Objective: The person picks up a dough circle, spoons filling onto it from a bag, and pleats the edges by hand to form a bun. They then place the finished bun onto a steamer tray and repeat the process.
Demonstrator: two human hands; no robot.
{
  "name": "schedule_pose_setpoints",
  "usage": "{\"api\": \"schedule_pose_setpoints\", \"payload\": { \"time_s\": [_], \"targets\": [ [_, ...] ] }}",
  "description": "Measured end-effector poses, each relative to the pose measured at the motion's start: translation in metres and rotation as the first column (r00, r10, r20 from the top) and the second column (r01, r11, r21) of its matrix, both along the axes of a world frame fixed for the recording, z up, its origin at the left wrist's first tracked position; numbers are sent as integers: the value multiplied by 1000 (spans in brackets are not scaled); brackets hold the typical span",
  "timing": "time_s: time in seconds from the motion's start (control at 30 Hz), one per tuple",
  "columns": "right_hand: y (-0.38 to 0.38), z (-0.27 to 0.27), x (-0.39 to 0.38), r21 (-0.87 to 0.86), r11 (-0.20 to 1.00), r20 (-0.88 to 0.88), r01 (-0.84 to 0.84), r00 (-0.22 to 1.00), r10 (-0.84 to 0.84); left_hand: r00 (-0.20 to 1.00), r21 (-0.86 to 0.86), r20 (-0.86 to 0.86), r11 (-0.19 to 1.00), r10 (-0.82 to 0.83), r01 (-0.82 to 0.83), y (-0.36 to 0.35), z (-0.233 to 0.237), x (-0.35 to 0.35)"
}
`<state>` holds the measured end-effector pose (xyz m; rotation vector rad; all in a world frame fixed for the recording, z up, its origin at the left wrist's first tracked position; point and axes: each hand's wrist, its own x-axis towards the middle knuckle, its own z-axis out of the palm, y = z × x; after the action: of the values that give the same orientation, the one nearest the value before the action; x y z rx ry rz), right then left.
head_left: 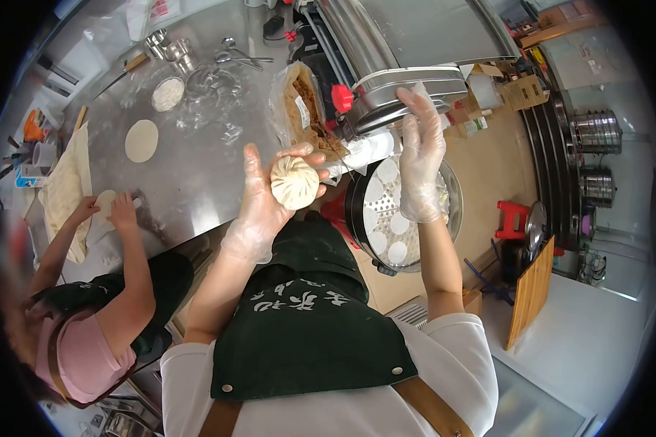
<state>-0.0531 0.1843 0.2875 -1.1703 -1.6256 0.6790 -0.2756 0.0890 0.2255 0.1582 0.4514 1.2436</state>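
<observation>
At the far left, starts with a co-worker's hands (pixel 123 210), busy at a small piece of dough (pixel 106 204) on the shiny table (pixel 189 171). Next comes to a flat dough circle (pixel 141 141), well apart from the bun. Then gets to the left hand (pixel 255 207), in a thin clear glove, holding the bun (pixel 294 183) on the palm and bent fingers, with the thumb sticking out to the side. Touches the left hand, so is much nearer to that one, with the right hand off to the right and well apart. Looks round like a ball, so has no long side to line up. Points its pinched middle up at the eye, with folds spreading out from there like wheel spokes. Hides its bottom against the glove. Just past the bun, finds an open bag (pixel 297 109) with brown stuff inside. Farther right, ends at the right hand (pixel 423 156), gloved too, raised over the round steamer (pixel 354 211), with fingers mostly straight and pointing away from the body, seeming to grip nothing. Down in the steamer, shows white paper circles (pixel 398 253), lying flat over the little holes
</observation>
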Motion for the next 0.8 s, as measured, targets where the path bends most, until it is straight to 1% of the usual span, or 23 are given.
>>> {"api": "schedule_pose_setpoints", "payload": {
  "time_s": [0.07,0.17,0.2,0.3,0.33,0.43,0.53,0.67,0.73,0.77,0.8],
  "targets": [
    [-4,8,-2,-117,993,-145,-1,989,-16,998,9,51,999,36,-37,9,-2,5],
    [-14,21,-10,-258,965,-350,-45,936,-49,983,57,179,997,34,-45,27,-10,15],
    [-18,23,-12,-298,952,-412,-68,909,-64,981,86,192,996,8,-25,36,-14,18],
    [-36,27,-20,-301,925,-566,-232,824,23,989,35,141,999,32,-37,47,2,32],
    [-39,26,-20,-247,929,-593,-274,801,79,992,17,120,999,49,-51,47,11,36],
    [-52,41,-26,-269,918,-577,-291,812,88,987,93,159,995,16,-31,50,18,43],
    [-74,45,-36,-252,906,-506,-339,845,175,993,44,95,997,66,-70,46,35,47],
    [-78,41,-33,-204,911,-341,-359,898,277,995,72,48,993,87,-91,41,45,46],
    [-81,39,-36,-231,907,-384,-351,890,247,994,71,42,992,99,-102,40,44,46],
    [-82,38,-37,-245,904,-404,-350,885,233,995,102,28,990,94,-97,40,40,46],
    [-81,37,-37,-243,903,-389,-355,888,244,996,135,13,987,92,-93,40,36,45]
  ]
}}
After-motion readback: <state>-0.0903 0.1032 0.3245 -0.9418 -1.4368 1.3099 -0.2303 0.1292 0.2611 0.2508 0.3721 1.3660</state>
